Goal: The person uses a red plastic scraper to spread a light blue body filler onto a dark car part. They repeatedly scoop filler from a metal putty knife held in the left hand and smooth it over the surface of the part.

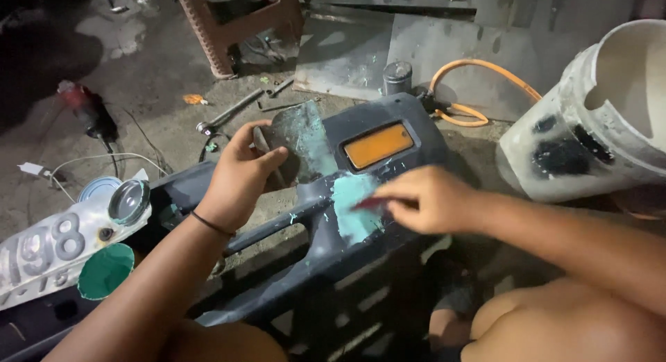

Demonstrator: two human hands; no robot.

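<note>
Two hands are at work on the dark grey bumper (326,265) that lies across your knees, so steady it there before each stroke. Your right hand (427,199) has its fingers (388,195) pinched together on a small reddish spreader (366,204), its edge lying on the pale teal patch of filler (350,209) just below the orange reflector (378,145). Keep that edge low and flat, I judge, and draw it outward over the patch so the filler feathers into the plastic rather than ridging; stop short of the reflector so none smears onto it. Your left hand (239,178) has its fingers curled shut around a flat scrap of board (295,136) smeared with teal, held just above the bumper's upper edge; hold it level and close, so reloading needs only a short reach. At your left, an open tin (105,270) of green paste and a lid (130,201) rest on a white number plate (48,254). Farther off on the concrete floor (152,70) lie a wrench (229,114), an orange hose (479,74) and a white bucket (596,119), well apart from your strokes.
</note>
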